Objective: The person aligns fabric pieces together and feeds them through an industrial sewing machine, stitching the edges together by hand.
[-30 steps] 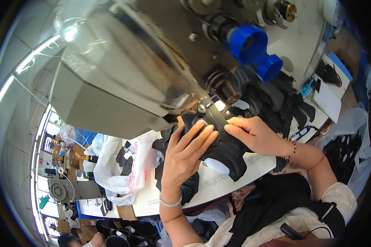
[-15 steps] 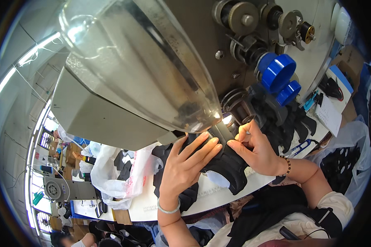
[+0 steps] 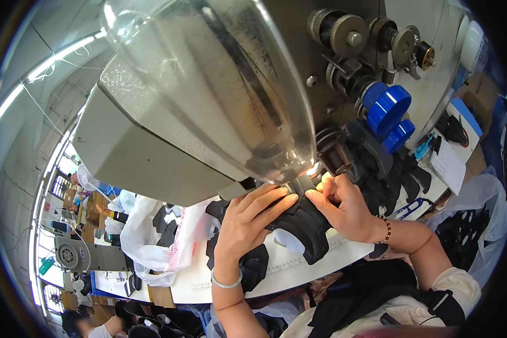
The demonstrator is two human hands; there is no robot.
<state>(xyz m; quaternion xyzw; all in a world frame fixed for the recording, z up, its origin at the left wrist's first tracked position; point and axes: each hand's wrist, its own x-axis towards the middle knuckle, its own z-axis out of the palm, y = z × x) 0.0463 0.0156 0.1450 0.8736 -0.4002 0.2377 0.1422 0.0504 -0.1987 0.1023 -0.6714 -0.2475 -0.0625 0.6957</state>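
Clock directions run from the black padded piece (image 3: 308, 234) between the hands, with twelve toward the top of the view. At nine o'clock, well apart, a translucent plastic bag (image 3: 138, 242) slumps on the white tabletop (image 3: 205, 281). The left hand (image 3: 247, 221) comes in from eight o'clock, fingers extended and close together, their tips resting on the piece's upper-left part; it presses rather than grasps. Overhead, from ten to twelve, the grey machine head (image 3: 146, 146) and its clear cover (image 3: 225, 107) crowd the fingertips, leaving little room that way. The piece curves down toward six, where a strip of ruled tabletop shows before the curved front edge. At two o'clock the right hand (image 3: 346, 209) is half curled, thumb tip at the piece's upper edge; I cannot tell whether it pinches anything. Beyond it, also toward two, a heap of black pieces (image 3: 403, 177) limits space, with blue-handled snips (image 3: 409, 208) just below.
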